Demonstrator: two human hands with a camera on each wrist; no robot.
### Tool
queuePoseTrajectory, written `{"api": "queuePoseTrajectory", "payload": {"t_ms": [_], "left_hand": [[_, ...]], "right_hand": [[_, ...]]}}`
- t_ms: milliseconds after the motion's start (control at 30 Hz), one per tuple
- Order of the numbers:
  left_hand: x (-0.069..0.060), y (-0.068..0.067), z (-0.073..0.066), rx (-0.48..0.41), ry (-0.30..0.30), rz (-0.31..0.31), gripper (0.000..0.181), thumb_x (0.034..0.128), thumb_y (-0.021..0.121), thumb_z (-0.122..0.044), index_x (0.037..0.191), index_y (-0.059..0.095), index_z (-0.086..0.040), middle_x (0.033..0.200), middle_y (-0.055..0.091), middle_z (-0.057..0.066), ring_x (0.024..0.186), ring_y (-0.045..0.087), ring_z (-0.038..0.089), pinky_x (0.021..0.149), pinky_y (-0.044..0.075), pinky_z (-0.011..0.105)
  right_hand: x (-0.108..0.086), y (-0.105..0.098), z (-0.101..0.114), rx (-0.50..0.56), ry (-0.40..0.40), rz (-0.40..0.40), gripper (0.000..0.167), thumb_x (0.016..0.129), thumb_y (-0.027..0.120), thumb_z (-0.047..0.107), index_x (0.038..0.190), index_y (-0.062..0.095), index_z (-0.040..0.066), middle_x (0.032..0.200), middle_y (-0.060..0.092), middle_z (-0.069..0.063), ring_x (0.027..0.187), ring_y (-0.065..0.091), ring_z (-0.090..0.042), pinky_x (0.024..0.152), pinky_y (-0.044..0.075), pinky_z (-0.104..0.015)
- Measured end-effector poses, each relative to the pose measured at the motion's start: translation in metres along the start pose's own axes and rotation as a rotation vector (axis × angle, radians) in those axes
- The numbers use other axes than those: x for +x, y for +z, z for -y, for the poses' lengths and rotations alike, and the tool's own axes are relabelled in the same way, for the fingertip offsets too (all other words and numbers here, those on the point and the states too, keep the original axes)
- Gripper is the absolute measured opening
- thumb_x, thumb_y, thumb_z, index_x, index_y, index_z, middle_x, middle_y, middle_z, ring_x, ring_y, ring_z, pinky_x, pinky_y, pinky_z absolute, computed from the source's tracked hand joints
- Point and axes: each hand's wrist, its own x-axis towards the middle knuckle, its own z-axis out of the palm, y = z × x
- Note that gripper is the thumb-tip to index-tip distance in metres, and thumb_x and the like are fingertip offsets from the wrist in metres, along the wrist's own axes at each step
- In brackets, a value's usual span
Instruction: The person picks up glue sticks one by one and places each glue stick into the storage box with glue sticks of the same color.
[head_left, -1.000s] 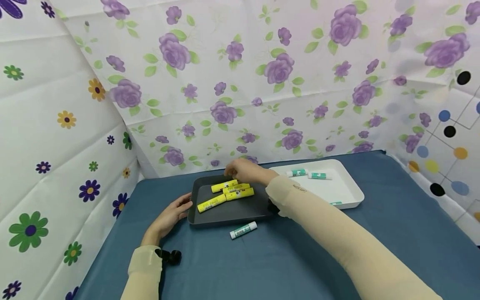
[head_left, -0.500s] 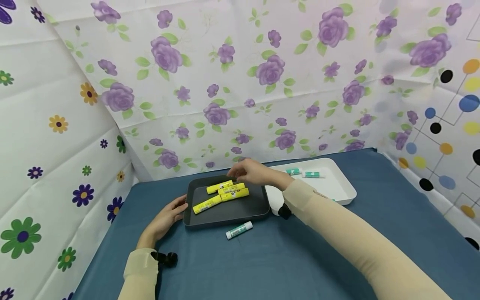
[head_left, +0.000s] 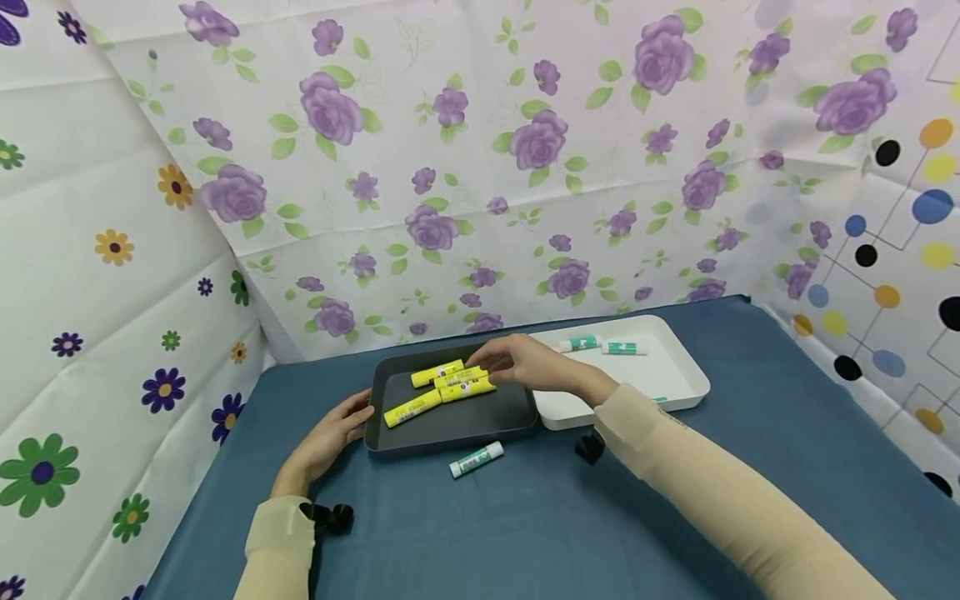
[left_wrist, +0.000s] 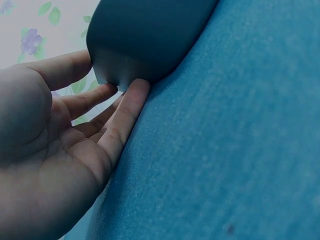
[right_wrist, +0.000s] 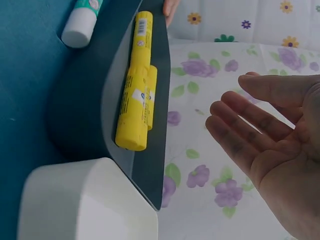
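Observation:
Several yellow glue sticks [head_left: 411, 410] lie in a loose cluster in the dark grey tray [head_left: 472, 423]. My right hand [head_left: 536, 365] hovers over the tray's right side, close to the glue sticks in the head view. In the right wrist view this right hand [right_wrist: 270, 132] has relaxed, spread fingers with nothing between them, apart from the yellow glue sticks [right_wrist: 135, 110]. My left hand [head_left: 326, 442] touches the tray's left end. The left wrist view shows the left hand [left_wrist: 75, 130] with extended fingers against the tray's corner [left_wrist: 135, 45].
A white tray [head_left: 637, 379] abuts the dark tray's right side and holds several green-and-white glue sticks [head_left: 624, 348]. One more green-and-white glue stick [head_left: 476, 460] lies on the blue cloth in front of the dark tray. Floral curtains [head_left: 435, 167] hang behind the table.
My right hand has moved right and a little nearer, from the tray's back edge to above its right side. The left hand stays at the tray. The head view has shifted slightly.

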Motion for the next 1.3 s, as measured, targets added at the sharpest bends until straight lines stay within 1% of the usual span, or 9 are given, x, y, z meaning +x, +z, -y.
{"api": "queuePoseTrajectory", "payload": {"t_ms": [167,267,400,500,667,767,900,1100,1300], "left_hand": [[-0.001,-0.002,0.001,0.004,0.004,0.005,0.07,0.1124,0.05,-0.036,0.168,0.016,-0.01,0.166,0.025,0.021,0.151,0.03,0.039,0.123,0.029,0.06],[-0.002,-0.003,0.001,0.006,0.003,0.007,0.071,0.1123,0.05,-0.037,0.168,0.016,-0.01,0.166,0.025,0.021,0.151,0.029,0.039,0.123,0.029,0.06],[-0.003,-0.003,0.001,0.005,0.002,0.006,0.071,0.1124,0.049,-0.036,0.168,0.015,-0.01,0.165,0.025,0.022,0.151,0.03,0.04,0.122,0.029,0.06],[-0.003,-0.004,0.0,0.006,0.003,0.007,0.07,0.1126,0.049,-0.035,0.168,0.015,-0.009,0.166,0.024,0.022,0.151,0.029,0.04,0.122,0.029,0.061],[-0.004,-0.004,0.0,0.013,0.006,0.01,0.07,0.113,0.048,-0.035,0.168,0.014,-0.009,0.166,0.023,0.022,0.152,0.028,0.04,0.122,0.029,0.06],[-0.003,-0.004,0.0,0.017,0.01,0.009,0.07,0.1129,0.048,-0.036,0.168,0.014,-0.009,0.166,0.023,0.022,0.151,0.029,0.04,0.122,0.029,0.061],[-0.003,-0.003,-0.001,0.015,0.009,0.009,0.07,0.1129,0.048,-0.036,0.168,0.014,-0.009,0.166,0.023,0.022,0.151,0.029,0.04,0.122,0.029,0.06],[-0.002,-0.003,0.0,0.003,0.007,0.01,0.07,0.1129,0.048,-0.035,0.168,0.014,-0.009,0.166,0.023,0.022,0.151,0.029,0.039,0.123,0.029,0.059],[-0.002,-0.002,0.0,0.002,0.013,0.016,0.069,0.1131,0.048,-0.035,0.168,0.015,-0.009,0.166,0.023,0.021,0.152,0.029,0.039,0.123,0.029,0.059]], "right_hand": [[-0.015,0.011,-0.003,0.017,-0.023,-0.014,0.038,0.101,0.064,-0.002,0.138,0.066,0.008,0.141,0.063,-0.009,0.126,0.063,-0.036,0.104,0.055,-0.044],[-0.024,0.02,-0.007,0.033,-0.053,0.003,0.038,0.101,0.065,-0.002,0.139,0.065,0.004,0.14,0.063,-0.012,0.127,0.061,-0.038,0.105,0.054,-0.042],[-0.033,0.03,-0.011,0.051,-0.078,0.022,0.038,0.102,0.065,0.0,0.139,0.065,0.006,0.139,0.064,-0.017,0.125,0.062,-0.038,0.102,0.056,-0.037],[-0.037,0.034,-0.01,0.071,-0.07,0.023,0.038,0.102,0.066,0.002,0.14,0.066,0.008,0.14,0.064,-0.014,0.124,0.063,-0.037,0.101,0.056,-0.038],[-0.042,0.041,-0.008,0.087,-0.059,0.045,0.038,0.102,0.066,0.005,0.141,0.065,0.007,0.141,0.065,-0.004,0.129,0.061,-0.029,0.108,0.052,-0.043],[-0.044,0.044,-0.006,0.103,-0.051,0.06,0.038,0.102,0.066,0.005,0.14,0.066,0.008,0.141,0.065,0.001,0.132,0.06,-0.021,0.113,0.049,-0.04],[-0.046,0.049,-0.004,0.118,-0.071,0.067,0.038,0.102,0.067,0.004,0.139,0.067,0.01,0.139,0.066,0.003,0.131,0.059,-0.013,0.112,0.048,-0.035],[-0.048,0.056,-0.005,0.184,-0.096,0.121,0.039,0.102,0.064,0.001,0.14,0.067,0.011,0.139,0.066,0.0,0.13,0.06,-0.014,0.111,0.05,-0.035],[-0.05,0.063,-0.01,0.219,-0.09,0.165,0.038,0.104,0.062,0.003,0.141,0.066,0.011,0.142,0.064,-0.001,0.134,0.058,-0.016,0.113,0.048,-0.045]]}}
